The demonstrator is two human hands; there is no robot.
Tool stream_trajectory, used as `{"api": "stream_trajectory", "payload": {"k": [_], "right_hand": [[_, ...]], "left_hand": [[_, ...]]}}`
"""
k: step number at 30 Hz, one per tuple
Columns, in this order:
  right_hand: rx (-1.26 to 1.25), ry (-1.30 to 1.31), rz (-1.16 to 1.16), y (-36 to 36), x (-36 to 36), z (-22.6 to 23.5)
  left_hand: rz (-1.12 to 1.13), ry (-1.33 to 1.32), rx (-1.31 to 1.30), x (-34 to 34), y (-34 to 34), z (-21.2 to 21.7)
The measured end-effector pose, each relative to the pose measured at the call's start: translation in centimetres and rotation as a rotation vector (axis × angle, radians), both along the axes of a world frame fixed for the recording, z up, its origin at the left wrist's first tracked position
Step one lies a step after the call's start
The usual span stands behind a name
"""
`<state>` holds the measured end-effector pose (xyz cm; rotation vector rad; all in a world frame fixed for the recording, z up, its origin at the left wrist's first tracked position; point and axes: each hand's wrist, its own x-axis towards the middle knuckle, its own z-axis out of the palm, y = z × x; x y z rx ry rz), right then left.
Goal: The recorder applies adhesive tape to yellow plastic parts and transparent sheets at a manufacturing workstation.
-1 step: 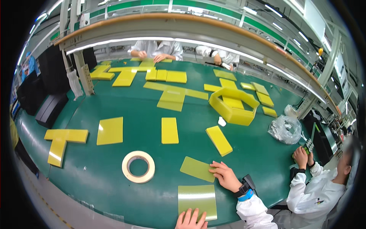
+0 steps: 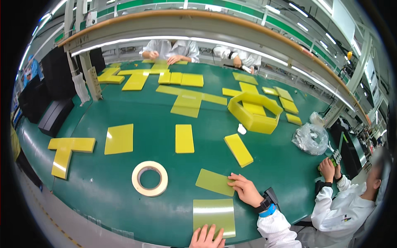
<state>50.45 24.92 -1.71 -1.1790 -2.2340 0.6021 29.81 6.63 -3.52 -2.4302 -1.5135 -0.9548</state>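
Near the front edge of the table, a larger see-through yellow-green sheet [image 2: 214, 217] lies flat. My left hand [image 2: 208, 238] rests on its lower edge, fingers stretched and spread. Just beyond it, a smaller yellow-green sheet [image 2: 213, 182] sits at a slant. The fingers of my right hand [image 2: 245, 189] close on that sheet's right end; the thumb is mostly hidden. A roll of cream tape [image 2: 163, 185] lies to the left. Farther off are a stack of yellow strips [image 2: 238, 150], an upright yellow stack [image 2: 184, 139] and a squarer yellow stack [image 2: 119, 139].
Yellow stacks in a T shape [image 2: 62, 156] lie at the left. A yellow many-sided ring [image 2: 256, 122] stands at the far right, near a clear plastic bag [image 2: 310, 139]. A co-worker [image 2: 343, 206] works at the right; others sit across the green table [image 2: 111, 182]. A beam [image 2: 186, 27] spans overhead.
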Motion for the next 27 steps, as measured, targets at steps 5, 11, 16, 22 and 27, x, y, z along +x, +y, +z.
{"api": "stream_trajectory", "payload": {"k": [5, 11, 16, 22, 27], "right_hand": [[-0.063, 0.049, 0.048, -0.8, -2.1, 1.1], [-0.167, 0.05, 0.245, -1.1, -1.6, 1.3], [-0.185, 0.05, 0.264, -0.8, -1.4, 1.5], [-0.207, 0.023, 0.299, -0.5, -1.0, 1.5], [-0.216, 0.044, 0.34, -0.4, -1.3, 1.3]], "left_hand": [[0.002, -0.01, -0.039, -0.1, 0.2, 0.3], [-0.004, 0.002, -0.067, -0.1, 0.3, 0.6], [0.006, 0.035, -0.058, -0.1, 0.3, 0.5], [0.033, 0.024, -0.067, -0.2, 0.5, 0.9], [0.04, 0.024, -0.056, 0.0, 0.3, 0.8]]}}
